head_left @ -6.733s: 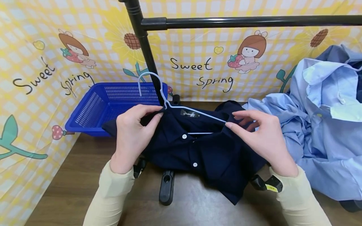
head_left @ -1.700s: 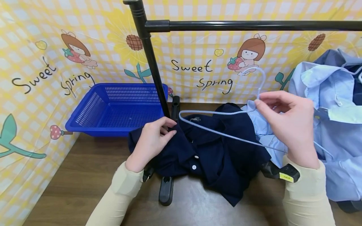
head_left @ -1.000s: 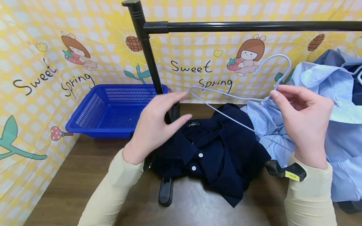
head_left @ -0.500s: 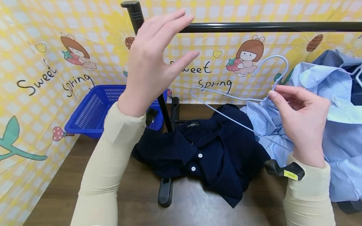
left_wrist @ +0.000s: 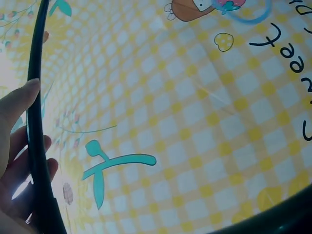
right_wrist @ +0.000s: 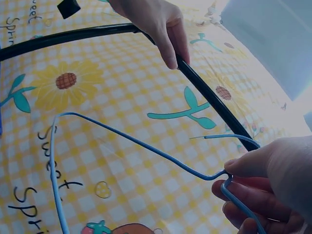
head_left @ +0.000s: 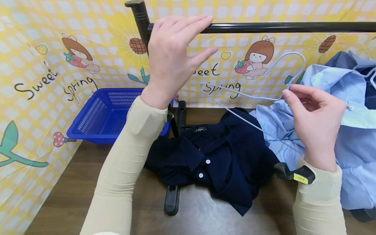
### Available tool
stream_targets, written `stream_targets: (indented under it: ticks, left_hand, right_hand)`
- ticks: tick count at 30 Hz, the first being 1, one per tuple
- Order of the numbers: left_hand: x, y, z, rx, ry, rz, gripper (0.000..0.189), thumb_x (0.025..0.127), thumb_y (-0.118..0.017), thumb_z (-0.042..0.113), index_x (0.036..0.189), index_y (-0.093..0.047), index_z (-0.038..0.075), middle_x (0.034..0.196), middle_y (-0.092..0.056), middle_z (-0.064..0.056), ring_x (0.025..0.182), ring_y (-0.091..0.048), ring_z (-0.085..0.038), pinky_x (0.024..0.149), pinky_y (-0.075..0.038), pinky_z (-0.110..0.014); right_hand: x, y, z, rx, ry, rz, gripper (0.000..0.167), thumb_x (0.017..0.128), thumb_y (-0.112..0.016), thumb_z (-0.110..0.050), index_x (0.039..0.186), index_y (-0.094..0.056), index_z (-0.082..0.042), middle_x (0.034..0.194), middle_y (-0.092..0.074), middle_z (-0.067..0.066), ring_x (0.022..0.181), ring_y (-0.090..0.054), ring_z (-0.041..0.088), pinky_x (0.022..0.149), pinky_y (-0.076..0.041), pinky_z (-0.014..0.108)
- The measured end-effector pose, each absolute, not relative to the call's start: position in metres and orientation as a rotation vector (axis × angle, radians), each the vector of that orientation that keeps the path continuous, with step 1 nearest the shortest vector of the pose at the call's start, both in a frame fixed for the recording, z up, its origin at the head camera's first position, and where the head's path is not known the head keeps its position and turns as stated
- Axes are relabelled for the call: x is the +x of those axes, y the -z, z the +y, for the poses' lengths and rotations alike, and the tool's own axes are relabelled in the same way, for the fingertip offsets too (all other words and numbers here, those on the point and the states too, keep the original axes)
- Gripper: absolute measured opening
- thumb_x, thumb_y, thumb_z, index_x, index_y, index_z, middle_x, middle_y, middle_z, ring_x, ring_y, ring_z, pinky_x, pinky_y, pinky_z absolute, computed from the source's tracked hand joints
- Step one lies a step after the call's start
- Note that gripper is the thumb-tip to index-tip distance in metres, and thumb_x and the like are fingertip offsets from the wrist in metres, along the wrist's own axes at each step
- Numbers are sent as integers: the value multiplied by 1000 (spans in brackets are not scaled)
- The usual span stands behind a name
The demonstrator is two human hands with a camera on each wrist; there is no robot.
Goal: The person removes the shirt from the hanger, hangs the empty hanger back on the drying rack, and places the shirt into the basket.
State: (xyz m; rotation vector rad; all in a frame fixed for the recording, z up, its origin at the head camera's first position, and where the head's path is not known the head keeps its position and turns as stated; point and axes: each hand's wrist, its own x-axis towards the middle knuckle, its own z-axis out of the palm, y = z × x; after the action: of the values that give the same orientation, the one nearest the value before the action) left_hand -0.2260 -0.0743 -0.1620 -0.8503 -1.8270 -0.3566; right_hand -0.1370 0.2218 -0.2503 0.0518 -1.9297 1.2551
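Observation:
My right hand point(head_left: 317, 120) pinches a light blue wire hanger point(right_wrist: 168, 157) at the neck, just under its hook. The hanger is bare; one shoulder points left over the garment below. Its hook stands up in front of the backdrop. On the black rail point(head_left: 279, 27) rests my left hand point(head_left: 173, 55), near the rack's left post. In the left wrist view its thumb lies on one side of the rail and the fingers on the other, without a firm curl. A navy shirt point(head_left: 217, 163) with white buttons lies crumpled on the floor, collar toward the back, its label visible.
A blue plastic basket point(head_left: 88, 134) stands at the left, behind the left forearm. The rack's black foot point(head_left: 171, 200) sticks out below the navy shirt. Light blue shirts point(head_left: 352, 140) are heaped or hung at the right. A yellow checked backdrop point(head_left: 100, 19) stands close behind the rail.
The hanger came out of the navy shirt's collar and moved right with my right hand. My left hand left the shirt and rose to the rail. The shirt stays on the floor.

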Motion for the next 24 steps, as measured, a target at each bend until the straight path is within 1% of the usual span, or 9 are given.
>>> stream_targets:
  ticks: [5,10,15,21,24]
  left_hand:
    - [-230,163,-67,-776,457,-1754,41,102,-60,46,123,-76,15,119,-73,0,111,-66,-17,103,-36,-30]
    - [-233,162,-61,-724,526,-1703,34,99,-65,45,114,-80,18,108,-76,4,102,-69,-14,97,-40,-29]
    - [-232,161,-62,-716,520,-1701,34,99,-65,45,113,-80,18,107,-76,4,102,-69,-13,96,-41,-29]
    - [-231,161,-61,-708,513,-1713,35,100,-64,44,114,-80,17,107,-76,3,101,-70,-14,97,-40,-28]
    - [-232,161,-60,-710,522,-1710,34,100,-65,44,114,-80,17,107,-76,3,100,-70,-14,97,-40,-28]
  right_hand:
    - [-139,238,222,50,-1206,-1829,20,88,-81,-11,106,-80,-3,92,-75,-2,76,-65,8,69,-47,20]
    - [-141,223,229,19,-1112,-1748,17,89,-79,-15,104,-81,-6,88,-73,-8,76,-62,3,67,-43,17]
    - [-146,205,238,-148,-1130,-1747,20,92,-77,-23,111,-79,-14,91,-67,-14,84,-59,0,74,-42,19]
    - [-155,192,251,-311,-1062,-1810,26,98,-68,-36,122,-72,-26,101,-61,-19,92,-53,-4,86,-39,19]
    - [-159,189,254,-372,-1075,-1833,25,100,-65,-36,123,-70,-28,104,-60,-19,93,-50,-5,90,-37,19]
